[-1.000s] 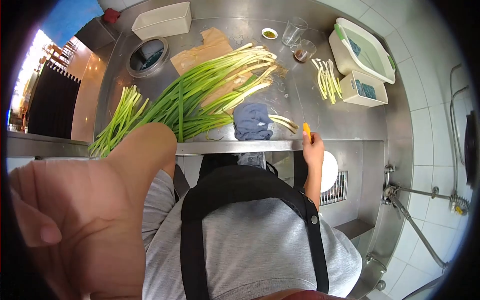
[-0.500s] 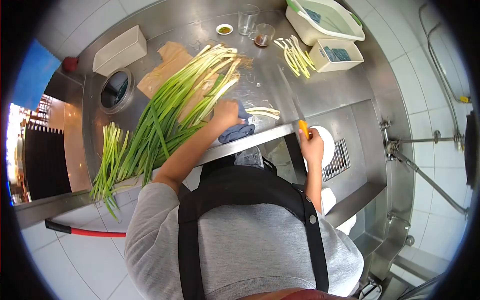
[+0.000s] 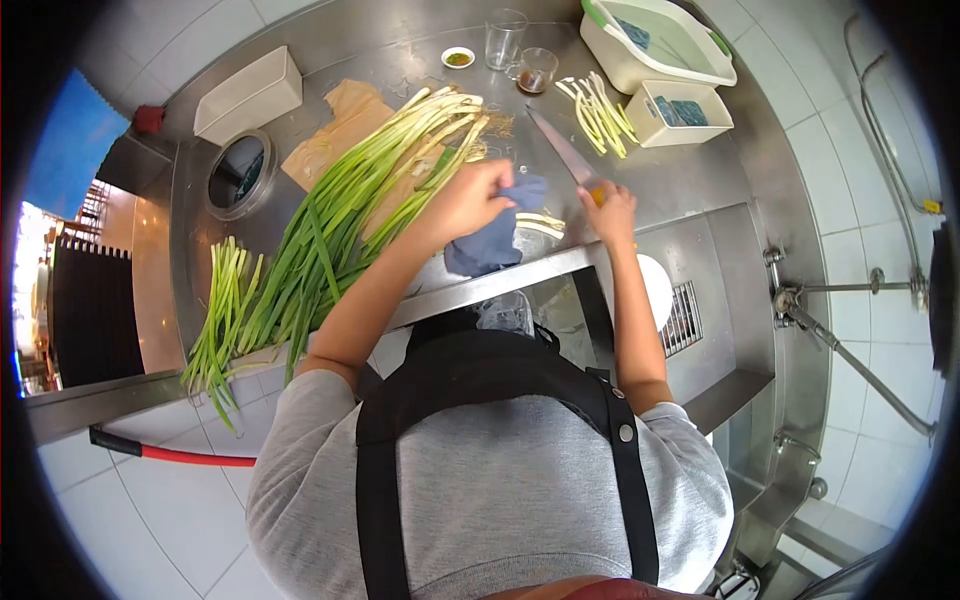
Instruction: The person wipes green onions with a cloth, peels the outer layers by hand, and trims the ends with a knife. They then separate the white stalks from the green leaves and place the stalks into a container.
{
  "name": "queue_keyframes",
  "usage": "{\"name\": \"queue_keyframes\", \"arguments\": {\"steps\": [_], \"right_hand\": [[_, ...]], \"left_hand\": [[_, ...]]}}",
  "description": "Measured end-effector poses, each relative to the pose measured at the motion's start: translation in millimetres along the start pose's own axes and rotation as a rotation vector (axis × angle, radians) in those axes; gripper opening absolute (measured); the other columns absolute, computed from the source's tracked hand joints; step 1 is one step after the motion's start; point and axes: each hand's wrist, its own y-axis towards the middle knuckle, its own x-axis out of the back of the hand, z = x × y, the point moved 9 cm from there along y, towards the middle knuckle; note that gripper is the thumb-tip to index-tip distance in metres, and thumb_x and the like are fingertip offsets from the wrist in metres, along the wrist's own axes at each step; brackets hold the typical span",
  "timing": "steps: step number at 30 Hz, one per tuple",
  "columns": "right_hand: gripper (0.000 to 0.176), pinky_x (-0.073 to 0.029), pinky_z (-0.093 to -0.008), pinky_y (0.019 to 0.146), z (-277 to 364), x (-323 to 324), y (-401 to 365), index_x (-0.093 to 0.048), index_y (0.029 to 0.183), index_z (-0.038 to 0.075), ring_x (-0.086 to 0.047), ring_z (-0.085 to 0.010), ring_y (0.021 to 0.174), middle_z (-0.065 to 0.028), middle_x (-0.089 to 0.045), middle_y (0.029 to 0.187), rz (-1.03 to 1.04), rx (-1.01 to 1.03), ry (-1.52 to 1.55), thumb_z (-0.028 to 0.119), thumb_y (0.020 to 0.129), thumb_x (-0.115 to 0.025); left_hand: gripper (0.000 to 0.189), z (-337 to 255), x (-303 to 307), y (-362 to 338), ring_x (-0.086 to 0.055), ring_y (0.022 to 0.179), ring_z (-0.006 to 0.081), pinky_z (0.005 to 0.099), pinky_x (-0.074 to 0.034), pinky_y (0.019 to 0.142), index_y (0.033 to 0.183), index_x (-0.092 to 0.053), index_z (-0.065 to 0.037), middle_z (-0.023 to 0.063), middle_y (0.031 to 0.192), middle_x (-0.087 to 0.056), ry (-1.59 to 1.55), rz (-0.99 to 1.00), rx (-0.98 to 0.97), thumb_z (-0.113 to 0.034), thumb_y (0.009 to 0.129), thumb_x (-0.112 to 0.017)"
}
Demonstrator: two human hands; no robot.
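My left hand (image 3: 474,201) pinches the upper edge of a blue-grey cloth (image 3: 484,245), which drapes down toward the counter's front edge. My right hand (image 3: 613,212) is closed around the yellow handle of a knife (image 3: 563,148), its long blade angled away to the upper left. Between my hands, a few short white stalk pieces (image 3: 541,225) lie beside the cloth. Left of them spreads a big bunch of green onions (image 3: 345,200), roots at the far end. My left forearm passes over part of its green tops.
Trimmed white stalks (image 3: 597,115) lie near a small cream bin (image 3: 680,118) and a water-filled basin (image 3: 655,50). A glass mug (image 3: 535,72), a tall glass (image 3: 504,40) and a sauce dish (image 3: 458,58) stand at the back. A sink (image 3: 715,260) is at right.
My right hand has moved up and inward with the knife, whose blade now tilts further left. My left hand has risen slightly, and the crumpled cloth is now partly spread and lifted.
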Motion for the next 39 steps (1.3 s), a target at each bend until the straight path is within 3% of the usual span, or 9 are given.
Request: {"name": "queue_keyframes", "arguments": {"steps": [6, 9, 13, 18, 30, 32, 34, 37, 39], "right_hand": [[0.086, -0.04, -0.0427, 0.094, 123, -43, -72, -0.036, 0.136, 0.006, -0.054, -0.0258, 0.106, -0.0105, -0.057, 0.113, 0.953, -0.2, 2.004, 0.074, 0.082, -0.028], [0.088, -0.038, -0.0425, 0.098, 116, -44, -75, -0.034, 0.137, 0.004, -0.052, -0.0261, 0.108, -0.0116, -0.057, 0.113, 0.896, -0.186, 2.146, 0.073, 0.082, -0.032], [0.086, -0.036, -0.0421, 0.1, 116, -11, -76, -0.034, 0.134, 0.0, -0.05, -0.0284, 0.11, -0.0155, -0.055, 0.116, 0.695, -0.253, 2.25, 0.069, 0.084, -0.035], [0.087, -0.033, -0.0461, 0.102, 114, 25, -64, -0.036, 0.135, 0.008, -0.041, -0.0292, 0.122, -0.0143, -0.043, 0.134, 0.664, 0.016, 2.663, 0.073, 0.077, -0.04], [0.084, -0.025, -0.0467, 0.108, 194, -34, -99, -0.032, 0.137, 0.007, -0.037, -0.0288, 0.127, -0.0128, -0.038, 0.138, 0.885, -0.131, 2.484, 0.07, 0.081, -0.037], [0.077, -0.024, -0.0445, 0.108, 228, -15, -109, -0.037, 0.132, 0.004, -0.037, -0.0288, 0.125, -0.0122, -0.039, 0.136, 1.188, 0.178, 2.69, 0.065, 0.084, -0.039], [0.067, -0.043, -0.0381, 0.091, 239, -50, -98, -0.051, 0.117, 0.004, -0.052, -0.0221, 0.107, -0.0085, -0.055, 0.116, 0.921, -0.239, 2.411, 0.06, 0.081, -0.053], [0.043, -0.051, -0.0316, 0.074, 271, -39, -89, -0.056, 0.106, 0.001, -0.06, -0.0173, 0.088, -0.0081, -0.062, 0.099, 0.66, 0.328, 1.662, 0.035, 0.083, -0.065], [0.023, -0.052, -0.0277, 0.062, 256, -51, -86, -0.059, 0.096, 0.0, -0.062, -0.0156, 0.073, -0.0082, -0.063, 0.086, 0.541, -0.201, 1.826, 0.012, 0.079, -0.07]], "left_hand": [[0.026, 15, -2, 24, -0.054, 0.104, 0.0151, 0.0314, -0.046, 0.089, 0.112, -0.053, -0.004, 0.0046, 0.113, -0.056, -0.758, -0.186, -0.132, -0.003, 0.086, -0.058], [0.022, 98, -8, 5, -0.06, 0.089, 0.0264, 0.0374, -0.047, 0.077, 0.097, -0.058, -0.003, 0.0148, 0.096, -0.062, 0.225, -0.093, 0.137, -0.019, 0.082, -0.065], [0.03, 150, -48, -50, -0.06, 0.076, 0.0304, 0.0399, -0.045, 0.068, 0.084, -0.06, -0.005, 0.0158, 0.078, -0.062, 0.448, 0.384, 0.375, -0.027, 0.07, -0.074], [0.029, 158, -28, -66, -0.059, 0.07, 0.0277, 0.0386, -0.044, 0.063, 0.076, -0.059, -0.003, 0.0136, 0.073, -0.061, 0.294, 0.128, 0.339, -0.027, 0.071, -0.074], [0.019, 141, 68, -82, -0.056, 0.066, 0.0114, 0.0268, -0.045, 0.061, 0.094, -0.059, -0.002, 0.0053, 0.071, -0.056, -0.258, -0.468, 0.36, -0.018, 0.084, -0.065], [0.014, 128, 62, -76, -0.057, 0.067, 0.011, 0.0257, -0.046, 0.061, 0.097, -0.059, -0.001, 0.0058, 0.081, -0.059, -0.507, -0.51, 0.23, -0.012, 0.088, -0.058], [0.013, 109, 55, -68, -0.059, 0.069, 0.0114, 0.0236, -0.048, 0.063, 0.098, -0.06, 0.001, 0.0075, 0.088, -0.061, -0.497, -0.51, 0.136, -0.007, 0.09, -0.053], [0.009, 82, 56, -64, -0.061, 0.081, 0.0113, 0.0234, -0.049, 0.074, 0.094, -0.058, 0.005, 0.0088, 0.091, -0.064, -0.406, -0.493, 0.043, 0.002, 0.086, -0.055], [0.009, 112, 54, -63, -0.061, 0.081, 0.0114, 0.0234, -0.049, 0.073, 0.094, -0.058, 0.004, 0.0084, 0.09, -0.064, -0.75, -0.445, 0.204, 0.002, 0.085, -0.057]]}}
